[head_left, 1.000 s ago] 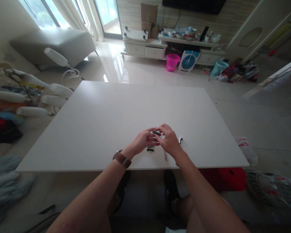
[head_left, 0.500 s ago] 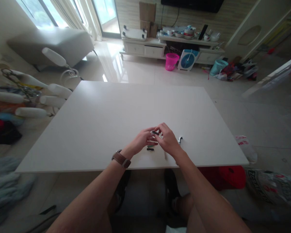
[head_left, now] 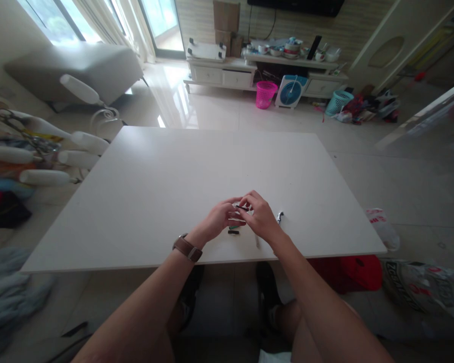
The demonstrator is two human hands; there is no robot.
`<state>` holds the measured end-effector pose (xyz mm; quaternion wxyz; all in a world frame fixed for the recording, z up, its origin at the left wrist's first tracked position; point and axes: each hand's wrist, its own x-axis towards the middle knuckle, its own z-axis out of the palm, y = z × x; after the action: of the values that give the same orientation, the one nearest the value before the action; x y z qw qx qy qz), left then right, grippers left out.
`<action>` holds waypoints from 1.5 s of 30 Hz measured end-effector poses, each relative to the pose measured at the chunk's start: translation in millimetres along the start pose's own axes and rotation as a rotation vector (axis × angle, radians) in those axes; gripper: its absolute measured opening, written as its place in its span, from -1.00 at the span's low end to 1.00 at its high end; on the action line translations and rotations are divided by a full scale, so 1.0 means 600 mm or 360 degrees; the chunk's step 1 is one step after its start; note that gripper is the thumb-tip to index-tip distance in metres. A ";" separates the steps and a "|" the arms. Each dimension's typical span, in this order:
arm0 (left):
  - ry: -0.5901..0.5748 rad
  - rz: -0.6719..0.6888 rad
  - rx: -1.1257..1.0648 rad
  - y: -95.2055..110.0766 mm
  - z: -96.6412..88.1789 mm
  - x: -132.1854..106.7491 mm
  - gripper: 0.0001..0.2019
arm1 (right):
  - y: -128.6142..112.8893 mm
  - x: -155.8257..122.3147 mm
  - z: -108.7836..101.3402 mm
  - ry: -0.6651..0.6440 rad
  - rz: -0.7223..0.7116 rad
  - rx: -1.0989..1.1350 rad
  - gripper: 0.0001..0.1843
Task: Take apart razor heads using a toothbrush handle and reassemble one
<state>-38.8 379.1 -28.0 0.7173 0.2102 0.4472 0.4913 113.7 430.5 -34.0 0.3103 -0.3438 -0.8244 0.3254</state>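
My left hand (head_left: pixel 221 220) and my right hand (head_left: pixel 261 217) meet over the near middle of the white table (head_left: pixel 174 191). Both pinch a small dark narrow piece (head_left: pixel 242 207) between their fingertips, held just above the tabletop. A brown watch strap (head_left: pixel 187 248) sits on my left wrist. Below the hands a short black piece (head_left: pixel 233 232) lies on the table, with a greenish bit just above it. A small metal part (head_left: pixel 279 217) lies to the right of my right hand, and a thin pale stick (head_left: pixel 257 241) lies under my right wrist.
White chair legs (head_left: pixel 75 146) and clutter stand at the table's left. A red stool (head_left: pixel 348 272) and printed bags (head_left: pixel 419 292) sit on the floor at the right. Far back are a TV cabinet (head_left: pixel 227 75), a pink basket (head_left: pixel 266 95) and a fan (head_left: pixel 290 92).
The hands stay together on the small dark piece, with only slight finger movement. The view has shifted a little.
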 end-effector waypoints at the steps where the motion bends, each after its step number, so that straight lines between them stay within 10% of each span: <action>1: 0.0007 0.0003 -0.0031 0.001 0.000 0.000 -0.50 | -0.001 0.000 -0.002 0.0013 -0.0002 0.0020 -0.91; 45: -0.0083 0.0087 -0.0031 0.005 0.001 -0.005 -0.69 | -0.014 0.004 -0.013 0.0384 0.0109 0.0187 -0.88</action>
<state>-40.5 378.0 -24.1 0.7170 0.2282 0.4176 0.5094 115.2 430.2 -22.3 0.4155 -0.3895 -0.7484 0.3400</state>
